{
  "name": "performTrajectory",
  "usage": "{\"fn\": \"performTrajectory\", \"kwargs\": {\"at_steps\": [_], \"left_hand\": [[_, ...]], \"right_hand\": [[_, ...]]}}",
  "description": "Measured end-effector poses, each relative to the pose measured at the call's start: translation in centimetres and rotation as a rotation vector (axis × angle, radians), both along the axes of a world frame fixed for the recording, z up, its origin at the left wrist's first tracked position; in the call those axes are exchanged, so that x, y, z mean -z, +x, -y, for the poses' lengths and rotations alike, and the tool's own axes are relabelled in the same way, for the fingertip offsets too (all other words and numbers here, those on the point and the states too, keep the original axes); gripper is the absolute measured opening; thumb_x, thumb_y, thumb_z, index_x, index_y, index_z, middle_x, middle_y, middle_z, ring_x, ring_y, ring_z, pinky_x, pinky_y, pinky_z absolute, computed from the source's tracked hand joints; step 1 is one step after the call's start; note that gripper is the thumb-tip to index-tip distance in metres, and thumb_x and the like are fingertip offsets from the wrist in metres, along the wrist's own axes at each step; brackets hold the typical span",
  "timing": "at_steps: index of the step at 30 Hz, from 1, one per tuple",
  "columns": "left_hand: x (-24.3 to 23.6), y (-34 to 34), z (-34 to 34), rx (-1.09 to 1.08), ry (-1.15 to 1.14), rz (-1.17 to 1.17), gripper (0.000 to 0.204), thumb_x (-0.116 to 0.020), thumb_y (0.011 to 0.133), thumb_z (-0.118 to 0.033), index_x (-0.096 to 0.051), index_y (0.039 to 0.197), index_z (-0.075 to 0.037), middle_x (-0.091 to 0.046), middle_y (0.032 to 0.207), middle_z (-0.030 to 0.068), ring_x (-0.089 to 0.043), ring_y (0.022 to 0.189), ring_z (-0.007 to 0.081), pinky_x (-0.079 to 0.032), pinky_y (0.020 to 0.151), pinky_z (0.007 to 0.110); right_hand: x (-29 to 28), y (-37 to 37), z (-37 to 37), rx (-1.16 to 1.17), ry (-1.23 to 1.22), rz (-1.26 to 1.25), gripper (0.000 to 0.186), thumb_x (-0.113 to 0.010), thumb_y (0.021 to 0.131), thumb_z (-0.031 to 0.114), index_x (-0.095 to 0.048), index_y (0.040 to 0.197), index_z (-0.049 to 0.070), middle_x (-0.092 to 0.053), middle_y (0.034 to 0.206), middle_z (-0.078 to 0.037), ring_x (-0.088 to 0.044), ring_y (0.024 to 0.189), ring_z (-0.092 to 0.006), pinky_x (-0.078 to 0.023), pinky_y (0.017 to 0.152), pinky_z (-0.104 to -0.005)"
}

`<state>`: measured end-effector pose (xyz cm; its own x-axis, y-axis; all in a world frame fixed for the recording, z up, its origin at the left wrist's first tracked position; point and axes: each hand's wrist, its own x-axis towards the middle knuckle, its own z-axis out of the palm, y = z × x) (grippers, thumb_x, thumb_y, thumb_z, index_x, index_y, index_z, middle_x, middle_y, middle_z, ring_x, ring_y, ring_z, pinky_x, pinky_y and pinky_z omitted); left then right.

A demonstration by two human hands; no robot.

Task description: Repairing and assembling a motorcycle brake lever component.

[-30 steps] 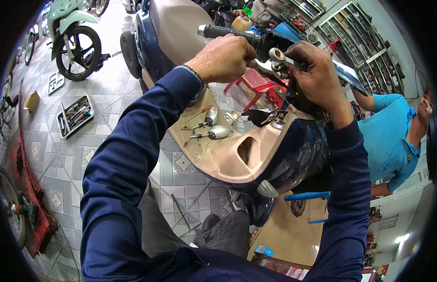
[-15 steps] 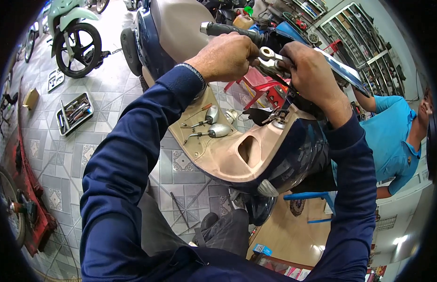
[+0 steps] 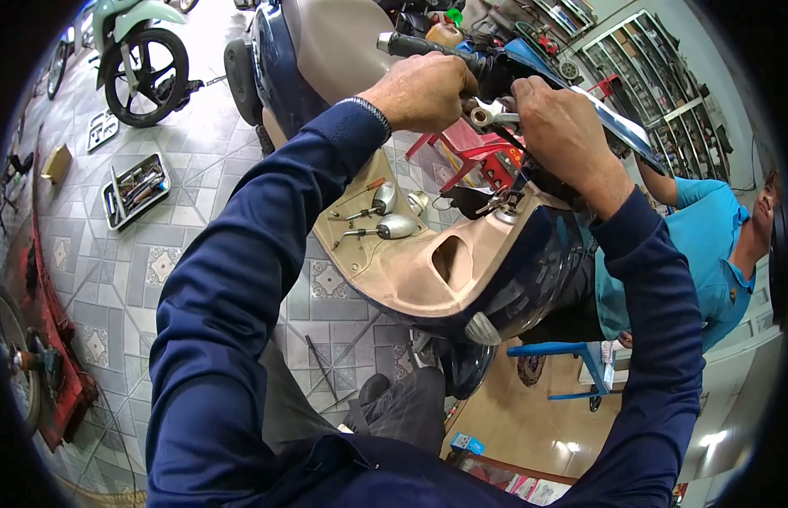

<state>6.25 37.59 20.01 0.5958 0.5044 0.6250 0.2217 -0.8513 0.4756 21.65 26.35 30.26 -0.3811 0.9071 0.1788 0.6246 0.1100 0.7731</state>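
Observation:
Both my hands are up at the scooter's handlebar (image 3: pixel 457 59), close together near the inner end of its black grip. My left hand (image 3: pixel 429 91) is closed, its fingertips pinched just beside the bar. What they pinch is hidden. My right hand (image 3: pixel 565 131) is closed around a silver metal piece with a round eye (image 3: pixel 481 117), whose eye end sticks out toward my left fingers. A dark cable hangs just below it. On the beige footboard (image 3: pixel 364 269) below lie two silver mirrors (image 3: pixel 397 226) with bent stems and a screwdriver (image 3: pixel 360 193).
A person in a turquoise shirt (image 3: pixel 686 245) is at the right, beyond the front panel. A red plastic chair (image 3: pixel 461 148) stands behind the scooter. To the left, a tool tray (image 3: pixel 138 193) and a light-green motorbike (image 3: pixel 140 76) are on the tiles. A blue stool (image 3: pixel 572 351) stands lower right.
The silver piece's eye end has dropped slightly, away from the handlebar. My hands stay close together at the bar. The person at the right has shifted an arm. My view has moved a little.

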Motion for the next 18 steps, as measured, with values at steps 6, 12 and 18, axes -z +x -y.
{"fn": "performTrajectory", "kwargs": {"at_steps": [6, 12, 18], "left_hand": [[0.0, 0.6, -0.2, -0.08, 0.076, -0.033, 0.021, -0.065, 0.084, -0.019, -0.077, 0.1, -0.013, -0.072, 0.093, 0.0182, -0.07, 0.091, 0.0343, -0.056, 0.08, 0.042], [0.0, 0.3, -0.3, -0.06, -0.04, -0.01, 0.021, -0.067, 0.083, -0.021, -0.077, 0.099, -0.013, -0.072, 0.093, 0.0175, -0.07, 0.09, 0.0343, -0.056, 0.081, 0.043], [0.0, 0.6, -0.2, -0.068, 0.008, 0.005, 0.02, -0.067, 0.083, -0.022, -0.077, 0.097, -0.012, -0.073, 0.093, 0.0172, -0.071, 0.088, 0.0337, -0.057, 0.081, 0.043]], "right_hand": [[-2.3, 0.8, -0.7, -0.129, -0.263, -0.17, 0.012, -0.059, 0.087, 0.012, -0.056, 0.09, 0.0, -0.063, 0.085, -0.02, -0.063, 0.075, -0.0439, -0.051, 0.068, -0.0507], [-2.0, -1.8, -1.0, 0.211, -0.241, -0.137, 0.017, -0.061, 0.087, 0.015, -0.056, 0.089, -0.002, -0.063, 0.081, -0.023, -0.062, 0.08, -0.0459, -0.05, 0.071, -0.0514], [-1.5, 0.1, -0.7, 0.002, -0.163, -0.308, 0.021, -0.061, 0.089, 0.019, -0.057, 0.088, -0.001, -0.063, 0.076, -0.023, -0.062, 0.078, -0.0459, -0.049, 0.068, -0.0531]]}}
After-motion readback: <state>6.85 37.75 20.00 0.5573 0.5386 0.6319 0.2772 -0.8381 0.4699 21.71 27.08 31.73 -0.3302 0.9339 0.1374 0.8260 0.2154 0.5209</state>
